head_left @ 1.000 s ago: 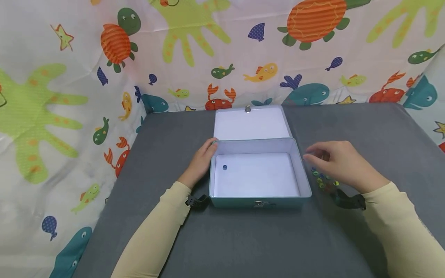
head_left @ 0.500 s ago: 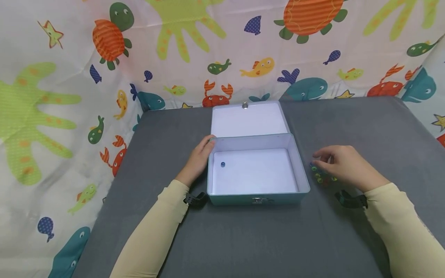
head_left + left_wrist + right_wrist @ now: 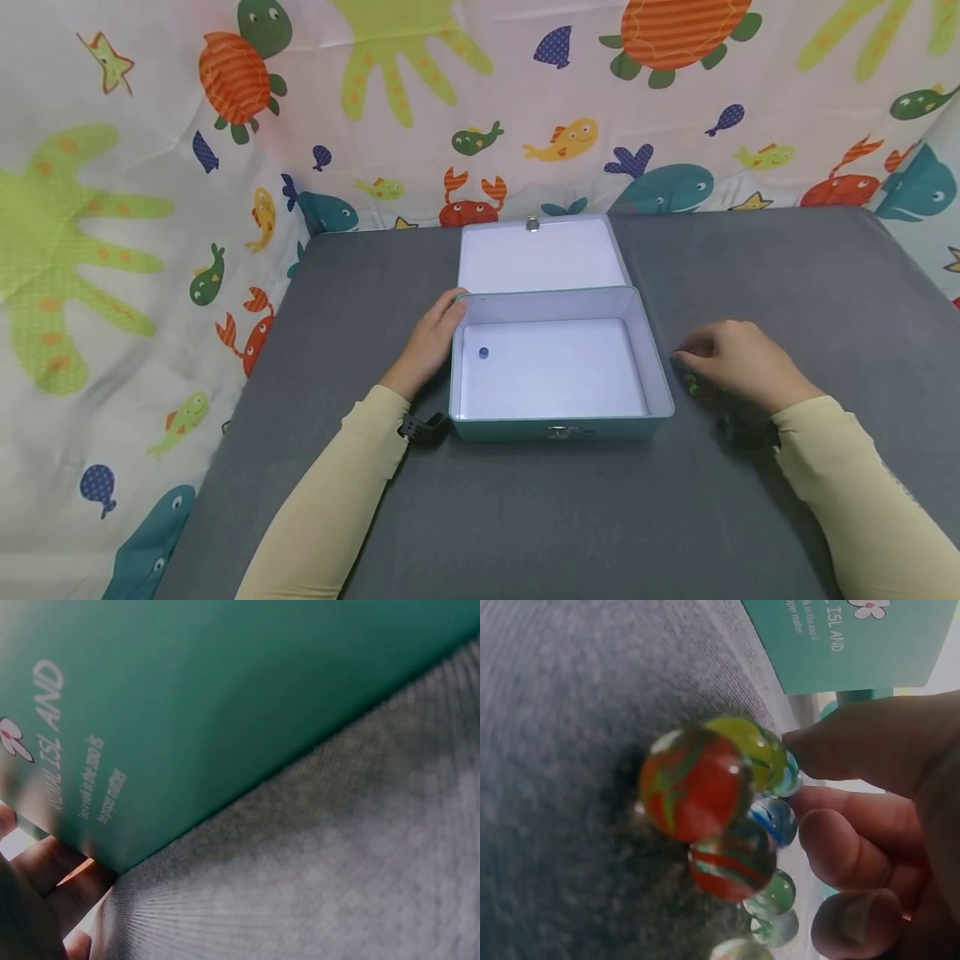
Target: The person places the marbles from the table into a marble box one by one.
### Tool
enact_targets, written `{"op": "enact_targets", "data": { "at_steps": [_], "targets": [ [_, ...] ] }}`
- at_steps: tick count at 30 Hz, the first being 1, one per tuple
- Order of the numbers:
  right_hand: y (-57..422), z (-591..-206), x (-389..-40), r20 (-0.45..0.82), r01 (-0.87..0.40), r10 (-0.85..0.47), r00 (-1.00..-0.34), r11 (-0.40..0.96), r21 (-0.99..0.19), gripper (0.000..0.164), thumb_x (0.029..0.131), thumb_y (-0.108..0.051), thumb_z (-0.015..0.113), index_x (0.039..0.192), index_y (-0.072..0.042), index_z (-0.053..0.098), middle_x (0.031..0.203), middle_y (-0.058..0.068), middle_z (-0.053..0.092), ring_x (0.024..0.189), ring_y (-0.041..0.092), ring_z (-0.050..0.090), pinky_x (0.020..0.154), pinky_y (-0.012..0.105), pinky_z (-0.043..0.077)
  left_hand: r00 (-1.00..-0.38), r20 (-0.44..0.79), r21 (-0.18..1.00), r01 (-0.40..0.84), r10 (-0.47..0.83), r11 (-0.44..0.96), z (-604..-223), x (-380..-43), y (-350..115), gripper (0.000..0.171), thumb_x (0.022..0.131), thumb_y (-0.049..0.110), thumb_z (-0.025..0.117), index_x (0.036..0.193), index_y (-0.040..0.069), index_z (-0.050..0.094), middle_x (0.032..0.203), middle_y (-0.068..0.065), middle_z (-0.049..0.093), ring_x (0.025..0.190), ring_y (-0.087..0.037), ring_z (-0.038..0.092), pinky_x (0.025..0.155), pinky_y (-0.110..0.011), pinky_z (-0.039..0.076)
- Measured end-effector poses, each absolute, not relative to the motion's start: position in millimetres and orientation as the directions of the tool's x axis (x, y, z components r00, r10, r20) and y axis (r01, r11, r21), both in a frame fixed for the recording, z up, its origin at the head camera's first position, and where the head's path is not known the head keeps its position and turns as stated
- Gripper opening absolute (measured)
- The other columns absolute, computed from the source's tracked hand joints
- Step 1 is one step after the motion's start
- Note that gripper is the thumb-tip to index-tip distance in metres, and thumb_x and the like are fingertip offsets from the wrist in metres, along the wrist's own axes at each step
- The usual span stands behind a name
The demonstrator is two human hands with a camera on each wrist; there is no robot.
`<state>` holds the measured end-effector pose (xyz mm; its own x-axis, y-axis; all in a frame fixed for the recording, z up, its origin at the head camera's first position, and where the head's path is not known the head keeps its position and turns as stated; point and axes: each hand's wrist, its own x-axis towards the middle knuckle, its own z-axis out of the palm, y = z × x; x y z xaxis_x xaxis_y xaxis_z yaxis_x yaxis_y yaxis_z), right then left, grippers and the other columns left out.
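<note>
An open metal box, teal outside and white inside, stands on the grey table with its lid laid back behind it. One blue marble lies inside toward the left. My left hand grips the box's left wall near the back corner, its thumb over the rim. Right of the box, my right hand reaches down to a group of glass marbles. In the right wrist view, thumb and forefinger close around a pale blue marble, partly hidden behind a yellow one.
A red marble, another red-striped marble and several green and blue ones lie grouped under the right hand. A cloth printed with sea animals hangs behind the table and along its left side.
My right hand has moved down onto the marbles, and its thumb and forefinger have drawn together. The left hand keeps its grip on the box. The head view has tilted slightly.
</note>
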<state>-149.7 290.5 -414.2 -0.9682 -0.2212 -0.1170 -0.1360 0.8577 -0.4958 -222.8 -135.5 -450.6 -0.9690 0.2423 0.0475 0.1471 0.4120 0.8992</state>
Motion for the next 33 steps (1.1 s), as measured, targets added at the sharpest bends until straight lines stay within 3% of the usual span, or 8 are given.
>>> {"op": "enact_targets", "data": {
  "at_steps": [15, 21, 33],
  "targets": [
    [287.3, -414.5, -146.7, -0.007, -0.16, -0.189, -0.982, 0.85, -0.501, 0.019, 0.096, -0.018, 0.075, 0.104, -0.001, 0.081, 0.075, -0.003, 0.069, 0.068, 0.015, 0.059, 0.059, 0.031, 0.049, -0.966, 0.032, 0.898, 0.14, 0.255, 0.416, -455.5, -224.9, -137.5, 0.051, 0.11, 0.056, 0.038, 0.148, 0.025, 0.053, 0.147, -0.008, 0.06, 0.134, -0.03, 0.055, 0.114, -0.06, 0.04],
    [279.4, -402.6, -146.6, 0.089, -0.186, -0.163, -0.983, 0.835, -0.517, 0.017, 0.095, -0.017, 0.076, 0.1, -0.002, 0.081, 0.073, -0.002, 0.065, 0.067, 0.014, 0.054, 0.056, 0.028, 0.045, -0.966, 0.044, 0.894, 0.152, 0.254, 0.422, -456.1, -227.4, -139.4, 0.053, 0.11, 0.057, 0.038, 0.15, 0.026, 0.052, 0.148, -0.007, 0.06, 0.135, -0.03, 0.055, 0.115, -0.059, 0.04],
    [261.7, -368.9, -155.6, 0.151, -0.198, -0.138, -0.979, 0.827, -0.527, 0.024, 0.098, -0.023, 0.074, 0.106, -0.002, 0.079, 0.08, 0.005, 0.063, 0.072, 0.021, 0.053, 0.055, 0.029, 0.044, -0.963, 0.063, 0.891, 0.172, 0.261, 0.42, -458.8, -231.0, -140.4, 0.052, 0.11, 0.057, 0.039, 0.15, 0.029, 0.054, 0.152, -0.002, 0.057, 0.141, -0.023, 0.05, 0.118, -0.054, 0.038]
  ]
}}
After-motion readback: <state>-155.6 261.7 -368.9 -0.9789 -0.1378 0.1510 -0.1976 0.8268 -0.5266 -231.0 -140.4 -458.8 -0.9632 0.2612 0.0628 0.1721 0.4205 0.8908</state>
